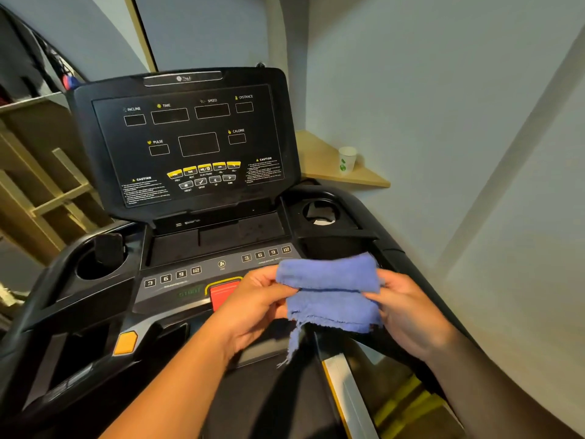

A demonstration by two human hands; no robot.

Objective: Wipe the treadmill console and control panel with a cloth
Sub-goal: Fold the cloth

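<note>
Both our forearms come in from the bottom, and we've got the blue cloth pinched between two hands. Our left hand has thumb and fingers closed on the cloth's left edge, and our right hand is closed the same way on its right edge, so it's stretched out between them. It's folded over, with its long side running roughly left to right, and a frayed strip hangs down from the lower left corner. We're holding it up just in front of the lower control panel, not touching it, partly covering the right set of 3-6-9-12 buttons. A red stop button peeks out just left of our left hand.

Further out, the black console display is tilted back, all its windows dark, with yellow keys near the bottom.

Cup holders: the left one has something dark in it, can't tell what. The right one has a dark object plus something pale at the bottom, also hard to make out.

Off to the right, a white paper cup stands upright on a wooden corner shelf; we can't see what's inside it.
</note>
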